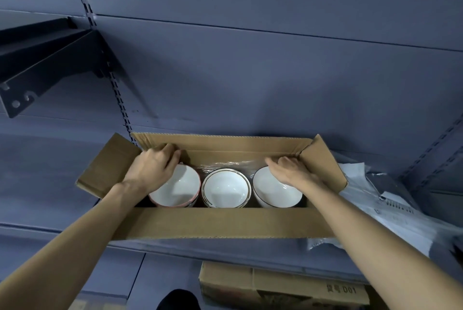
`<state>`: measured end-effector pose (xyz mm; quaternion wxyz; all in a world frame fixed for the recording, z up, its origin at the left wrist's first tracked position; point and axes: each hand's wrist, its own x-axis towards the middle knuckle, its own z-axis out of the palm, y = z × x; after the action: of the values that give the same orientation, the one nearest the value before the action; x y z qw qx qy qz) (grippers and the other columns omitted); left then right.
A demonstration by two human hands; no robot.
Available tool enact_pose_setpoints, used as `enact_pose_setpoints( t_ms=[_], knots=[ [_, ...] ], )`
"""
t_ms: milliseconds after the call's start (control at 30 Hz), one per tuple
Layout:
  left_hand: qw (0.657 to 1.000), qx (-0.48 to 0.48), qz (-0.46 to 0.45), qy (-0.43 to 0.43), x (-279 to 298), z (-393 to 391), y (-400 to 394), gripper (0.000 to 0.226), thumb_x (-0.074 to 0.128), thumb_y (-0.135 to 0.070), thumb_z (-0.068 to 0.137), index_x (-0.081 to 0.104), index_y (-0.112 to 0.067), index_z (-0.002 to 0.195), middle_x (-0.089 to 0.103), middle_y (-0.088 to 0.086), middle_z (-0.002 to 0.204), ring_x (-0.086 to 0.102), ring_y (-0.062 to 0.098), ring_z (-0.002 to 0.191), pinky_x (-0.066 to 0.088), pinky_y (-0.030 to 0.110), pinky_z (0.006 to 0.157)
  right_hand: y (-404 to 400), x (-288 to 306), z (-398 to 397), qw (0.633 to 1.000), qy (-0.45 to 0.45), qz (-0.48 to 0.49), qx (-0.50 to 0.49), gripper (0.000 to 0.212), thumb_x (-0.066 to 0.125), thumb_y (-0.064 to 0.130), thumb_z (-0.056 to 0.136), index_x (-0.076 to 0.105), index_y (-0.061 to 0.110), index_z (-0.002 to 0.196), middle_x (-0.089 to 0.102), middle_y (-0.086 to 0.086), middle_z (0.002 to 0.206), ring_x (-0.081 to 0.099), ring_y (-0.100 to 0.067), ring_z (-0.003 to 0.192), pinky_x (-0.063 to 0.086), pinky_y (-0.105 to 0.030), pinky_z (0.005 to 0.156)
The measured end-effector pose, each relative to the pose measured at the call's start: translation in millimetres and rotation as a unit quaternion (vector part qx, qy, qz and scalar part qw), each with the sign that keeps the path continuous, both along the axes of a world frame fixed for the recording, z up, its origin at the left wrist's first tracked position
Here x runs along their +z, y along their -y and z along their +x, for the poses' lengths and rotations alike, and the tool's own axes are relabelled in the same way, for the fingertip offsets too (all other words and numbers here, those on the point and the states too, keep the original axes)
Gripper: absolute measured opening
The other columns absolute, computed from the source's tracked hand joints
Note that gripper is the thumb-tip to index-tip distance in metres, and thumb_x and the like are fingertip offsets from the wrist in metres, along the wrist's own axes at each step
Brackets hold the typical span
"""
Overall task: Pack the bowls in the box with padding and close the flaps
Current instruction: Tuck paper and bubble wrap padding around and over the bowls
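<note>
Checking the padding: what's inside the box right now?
The box holds three white bowls in a row, with clear plastic wrap behind them. The left hand and right hand cover parts of the outer bowls; the box floor is hidden.

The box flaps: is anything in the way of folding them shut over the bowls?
Only the hands themselves. The left hand and right hand reach into the box over the outer bowls, at the far flap. The bowls sit below the rim; all four flaps stand open.
</note>
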<state>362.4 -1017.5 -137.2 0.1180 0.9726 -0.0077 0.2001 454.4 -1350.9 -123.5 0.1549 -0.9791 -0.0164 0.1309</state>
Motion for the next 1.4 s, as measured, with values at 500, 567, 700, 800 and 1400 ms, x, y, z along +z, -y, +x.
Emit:
enact_pose_setpoints(
  t_ms=[500,567,700,800,1400],
  knots=[
    [0.955,-0.148,0.044,-0.253,11.4,46.3,137.2,0.051,0.028,-0.054,0.105,0.056,-0.022,0.132,0.059,0.004,0.138,0.058,0.034,0.123,0.045,0.046,0.102,-3.6,4.5,-5.9,0.961,0.200,-0.160,0.106,0.039,0.044,0.033,0.105,0.072,0.008,0.109,0.071,-0.016,0.113,0.065,-0.035,0.108,0.051,-0.036,0.082],
    [0.948,-0.133,0.015,-0.290,5.4,52.8,142.6,0.054,0.025,-0.058,0.104,0.059,-0.024,0.129,0.059,0.001,0.139,0.056,0.030,0.125,0.043,0.046,0.105,5.8,1.9,-6.8,0.979,0.127,-0.102,0.121,0.048,0.039,0.039,0.107,0.071,0.003,0.103,0.072,-0.020,0.109,0.067,-0.037,0.101,0.049,-0.038,0.079],
    [0.962,-0.133,0.075,-0.228,11.0,57.5,151.1,0.047,0.029,-0.051,0.105,0.062,-0.025,0.125,0.065,0.000,0.130,0.062,0.031,0.116,0.049,0.043,0.098,17.8,2.3,-17.2,0.975,0.172,-0.055,0.130,0.047,0.040,0.036,0.107,0.070,0.001,0.099,0.072,-0.021,0.103,0.068,-0.039,0.095,0.042,-0.036,0.070],
    [0.984,-0.153,0.048,-0.077,30.6,51.1,181.3,0.027,0.043,-0.034,0.102,0.062,-0.017,0.109,0.069,0.005,0.110,0.065,0.039,0.092,0.054,0.044,0.076,23.9,14.0,-28.4,0.957,0.248,-0.032,0.146,0.029,0.047,0.022,0.102,0.069,0.003,0.099,0.071,-0.018,0.103,0.069,-0.038,0.092,0.044,-0.035,0.067],
    [0.903,-0.185,0.275,-0.274,59.1,62.6,432.3,0.061,0.065,-0.016,0.087,0.041,-0.008,0.143,0.053,0.013,0.139,0.054,0.035,0.128,0.052,0.043,0.098,293.6,-5.4,-65.9,0.976,0.173,-0.131,-0.007,0.065,0.066,0.031,0.078,0.047,0.023,0.140,0.046,-0.004,0.137,0.039,-0.029,0.129,0.035,-0.047,0.104]
  ],
)
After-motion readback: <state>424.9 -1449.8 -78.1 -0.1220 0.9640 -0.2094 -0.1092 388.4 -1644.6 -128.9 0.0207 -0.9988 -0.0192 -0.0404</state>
